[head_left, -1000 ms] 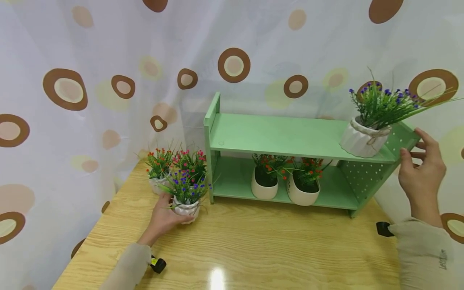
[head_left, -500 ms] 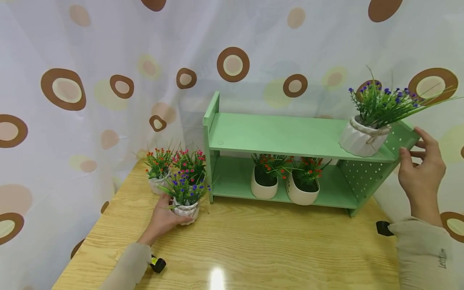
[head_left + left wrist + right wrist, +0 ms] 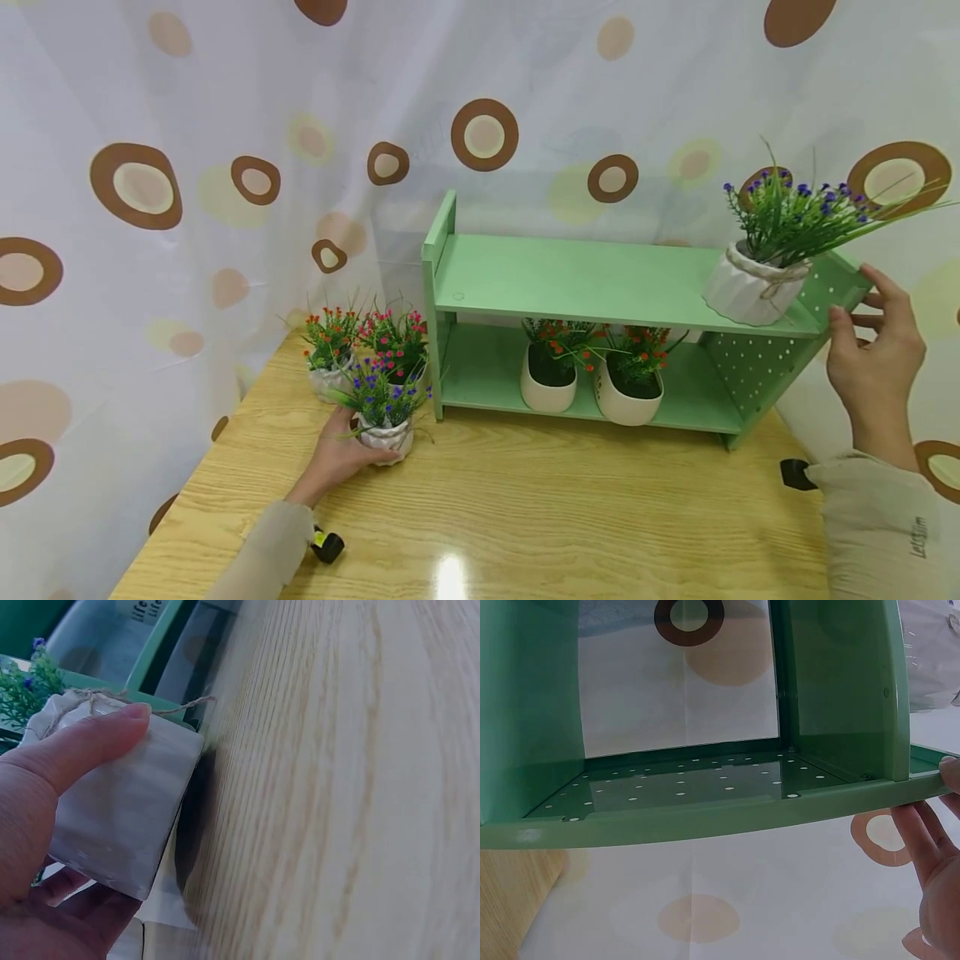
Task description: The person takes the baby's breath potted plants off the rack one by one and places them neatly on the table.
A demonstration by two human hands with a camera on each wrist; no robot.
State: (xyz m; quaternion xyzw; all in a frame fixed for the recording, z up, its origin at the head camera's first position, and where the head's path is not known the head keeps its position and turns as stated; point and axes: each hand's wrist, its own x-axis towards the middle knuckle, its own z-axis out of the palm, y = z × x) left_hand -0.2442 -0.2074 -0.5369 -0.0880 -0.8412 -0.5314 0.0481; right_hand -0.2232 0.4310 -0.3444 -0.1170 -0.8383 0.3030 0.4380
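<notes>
In the head view my left hand (image 3: pixel 341 454) grips a small white ribbed pot (image 3: pixel 388 439) of blue-purple flowers at the table's left. Its thumb lies across the pot's near side, and the other fingers are partly hidden behind it. The left wrist view shows the pot (image 3: pixel 120 802) with a dark shadow beside its base; whether it touches the table I cannot tell. My right hand (image 3: pixel 877 358) holds the top corner of the green shelf's (image 3: pixel 570 279) right side panel, thumb on the inner side. In the right wrist view its fingers (image 3: pixel 919 840) touch the panel's edge.
A purple-flowered white pot (image 3: pixel 753 287) stands on the upper board's right end. Two cream pots (image 3: pixel 547 387) with orange-red flowers sit on the lower board. Behind my left hand are orange flowers in a white pot (image 3: pixel 328 383) and a pink-flowered plant (image 3: pixel 393 337). A patterned curtain hangs behind.
The blue-purple flowers and their pot have shifted very slightly toward me with my left hand. My right hand keeps its hold on the shelf.
</notes>
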